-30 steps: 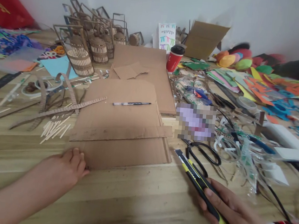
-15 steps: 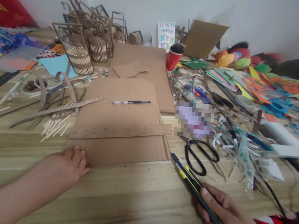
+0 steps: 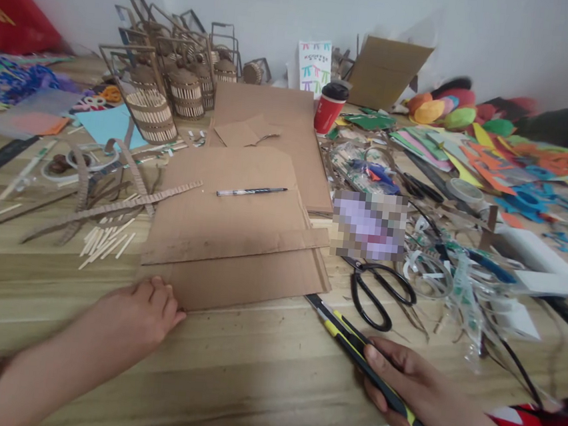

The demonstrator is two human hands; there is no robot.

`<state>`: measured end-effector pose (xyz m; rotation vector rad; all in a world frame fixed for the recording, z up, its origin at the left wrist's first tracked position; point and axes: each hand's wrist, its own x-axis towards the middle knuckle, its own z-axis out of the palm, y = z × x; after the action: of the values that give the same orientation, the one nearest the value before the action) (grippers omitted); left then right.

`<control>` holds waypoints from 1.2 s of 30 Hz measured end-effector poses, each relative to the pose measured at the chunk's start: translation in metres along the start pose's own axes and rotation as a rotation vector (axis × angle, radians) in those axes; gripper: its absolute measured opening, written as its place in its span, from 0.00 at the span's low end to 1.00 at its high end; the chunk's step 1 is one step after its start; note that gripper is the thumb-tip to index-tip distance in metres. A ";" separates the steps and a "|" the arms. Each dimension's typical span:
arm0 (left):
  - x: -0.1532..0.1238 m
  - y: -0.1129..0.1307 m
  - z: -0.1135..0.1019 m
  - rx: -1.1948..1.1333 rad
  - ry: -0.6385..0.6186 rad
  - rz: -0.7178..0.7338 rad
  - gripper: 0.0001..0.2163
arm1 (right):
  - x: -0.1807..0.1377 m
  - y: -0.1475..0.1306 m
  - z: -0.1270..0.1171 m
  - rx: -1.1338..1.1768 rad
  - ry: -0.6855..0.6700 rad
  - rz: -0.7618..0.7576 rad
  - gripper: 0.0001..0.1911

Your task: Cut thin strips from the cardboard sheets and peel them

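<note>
My left hand [image 3: 147, 310] has its fingers curled at the near left corner of a brown cardboard sheet [image 3: 247, 283], gripping its edge; the thumb lies along the front. In my right hand [image 3: 408, 386] is a black and yellow utility knife [image 3: 351, 347], its tip pointing up and left, close to the sheet's near right corner. Another cardboard piece [image 3: 227, 224] with a narrow strip along its near side lies on top of the sheet. A pen [image 3: 250, 192] rests across that piece. Black-handled scissors [image 3: 374, 292] lie to the right of the cardboard.
Corrugated strips [image 3: 114, 207] and short wooden sticks [image 3: 105, 243] lie at left. Behind them stand several small stick-covered lanterns [image 3: 152, 116]. A red lidded cup [image 3: 331, 109] stands at the back. Coloured paper [image 3: 450, 155] and plastic scraps [image 3: 471, 298] cover the right side.
The cardboard has slid slightly right and turned a little, with my left hand moving along. My right hand has brought the knife left, nearer the sheet's edge.
</note>
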<state>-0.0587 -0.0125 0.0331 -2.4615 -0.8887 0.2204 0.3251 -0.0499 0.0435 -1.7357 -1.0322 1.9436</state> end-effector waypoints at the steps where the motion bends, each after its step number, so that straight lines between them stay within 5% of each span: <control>1: 0.003 -0.002 -0.001 -0.034 -0.008 -0.003 0.13 | 0.001 -0.002 0.000 -0.014 0.000 0.005 0.25; 4: 0.020 -0.014 -0.002 -0.157 0.015 0.039 0.17 | 0.003 -0.010 0.000 -0.090 0.021 0.021 0.26; 10: 0.093 -0.030 0.007 -0.436 0.284 0.283 0.17 | 0.001 -0.018 -0.001 -0.314 0.115 -0.061 0.23; 15: 0.139 -0.013 0.022 -0.644 0.115 0.403 0.23 | 0.009 -0.005 -0.004 -0.804 0.349 -0.507 0.19; 23: 0.147 -0.010 0.031 -0.706 0.064 0.330 0.22 | 0.023 0.022 0.000 -1.144 0.735 -0.831 0.23; 36: 0.148 -0.008 0.029 -0.711 0.045 0.316 0.22 | 0.024 0.031 0.022 -1.069 0.805 -0.862 0.22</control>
<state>0.0419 0.0984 0.0149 -3.2503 -0.6166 -0.0633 0.3057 -0.0614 0.0050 -1.6989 -2.0940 0.0503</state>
